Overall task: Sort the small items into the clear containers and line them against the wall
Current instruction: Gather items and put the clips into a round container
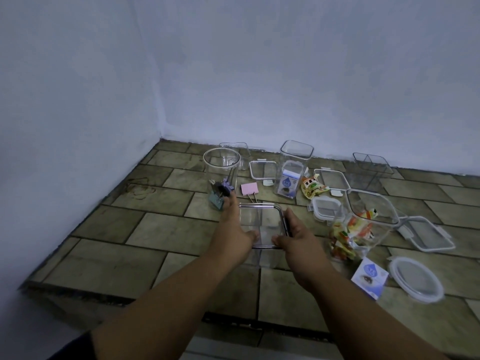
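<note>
Left hand (233, 229), right hand (294, 240) grips hold clear container (259, 216) rim; lower walls barely visible.

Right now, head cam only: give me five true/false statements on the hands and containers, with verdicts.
1. Both the left hand and the right hand hold the clear square container. True.
2. The pink binder clip lies inside the round container. False: it lies on the floor beside it.
3. The right-side container holds snack packets. True.
4. The round lid is snapped onto a container. False: it lies loose on the floor.
5. The tall square container holds a blue-and-white box. True.
</note>
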